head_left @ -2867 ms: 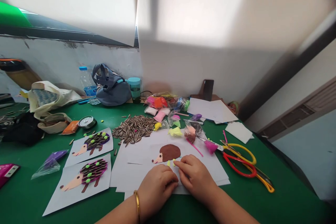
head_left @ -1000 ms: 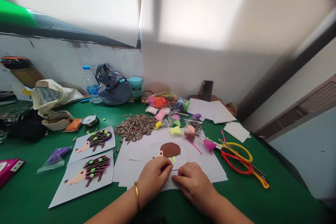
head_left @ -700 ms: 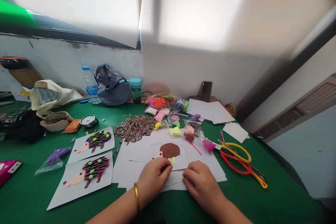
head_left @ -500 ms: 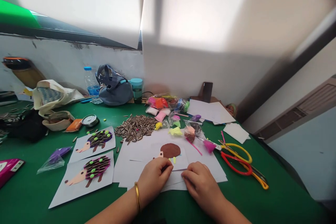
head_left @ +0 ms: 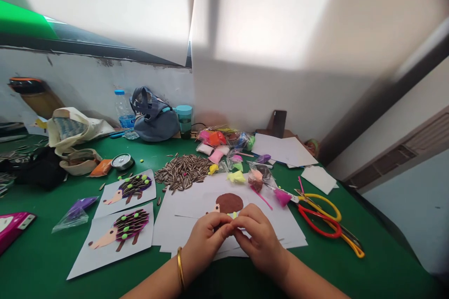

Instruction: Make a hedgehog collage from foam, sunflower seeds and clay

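**Hedgehog figure, brown, on paper; two bare hands in attendance**

Item: one hedgehog figure (head_left: 229,202), rounded brown body, pale face, apparently of modelling clay. Location: flat on white paper (head_left: 177,231) on a green table (head_left: 382,247), just beyond the hands, its lower part partly screened by them.

Component: one yellow-green strip (head_left: 235,215), below the body, partly covered by fingers.

Left hand (head_left: 206,239): thumb and forefinger drawn together; gold bracelet (head_left: 180,264) at the wrist. Right hand (head_left: 258,237): fingers bent, tips meeting those of the left. Whether a scrap of clay lies between the fingertips cannot be told.

Handling, as judged: light and soft throughout; likely tacky rather than slippery, and quick to take a dent. The strip, being slender, probably stretches or squashes under a firm pinch; best held lightly by its sides, near one end. The figure is better shifted by the edge of the paper beneath than by its body.

Adjacent: heap of striped seeds (head_left: 184,173), beyond and to the left; lump of yellow clay (head_left: 236,177), beyond the figure.
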The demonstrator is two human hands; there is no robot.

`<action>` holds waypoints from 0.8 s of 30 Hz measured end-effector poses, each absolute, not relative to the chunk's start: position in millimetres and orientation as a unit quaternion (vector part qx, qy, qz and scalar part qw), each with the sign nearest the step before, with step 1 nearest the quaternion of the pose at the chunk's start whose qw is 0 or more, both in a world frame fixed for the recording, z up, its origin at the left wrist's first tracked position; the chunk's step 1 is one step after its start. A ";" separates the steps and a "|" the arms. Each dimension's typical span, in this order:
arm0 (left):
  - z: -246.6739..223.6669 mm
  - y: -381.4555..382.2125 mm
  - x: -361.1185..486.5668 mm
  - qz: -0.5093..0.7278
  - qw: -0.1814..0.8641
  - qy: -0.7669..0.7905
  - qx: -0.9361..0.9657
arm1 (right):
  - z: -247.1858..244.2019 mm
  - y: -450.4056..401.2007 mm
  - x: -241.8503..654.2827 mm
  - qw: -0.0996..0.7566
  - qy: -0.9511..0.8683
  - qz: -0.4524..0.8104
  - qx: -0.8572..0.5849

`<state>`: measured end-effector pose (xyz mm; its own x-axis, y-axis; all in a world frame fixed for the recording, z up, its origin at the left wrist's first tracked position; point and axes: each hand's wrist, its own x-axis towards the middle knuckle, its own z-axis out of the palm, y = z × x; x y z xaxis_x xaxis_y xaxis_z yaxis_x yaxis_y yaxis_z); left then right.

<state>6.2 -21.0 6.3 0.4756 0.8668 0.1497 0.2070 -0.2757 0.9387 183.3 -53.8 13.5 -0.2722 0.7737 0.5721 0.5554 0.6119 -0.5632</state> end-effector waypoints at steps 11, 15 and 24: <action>-0.4 -10.9 3.7 0.397 0.488 0.426 0.650 | 3.3 -31.0 229.5 0.429 -0.784 0.068 -0.443; 1.7 -12.2 1.4 0.351 0.423 0.411 0.727 | -6.5 -28.4 234.3 0.404 -0.782 0.059 -0.472; 2.3 -39.2 17.4 0.254 0.207 0.251 0.911 | -10.8 -36.5 223.2 0.284 -0.834 0.068 -0.468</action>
<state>17.4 -39.2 2.3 0.7454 0.5619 0.3588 0.3513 -0.7884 0.5049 223.2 -36.5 -10.8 -0.4012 0.8186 0.4111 0.7417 0.5537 -0.3786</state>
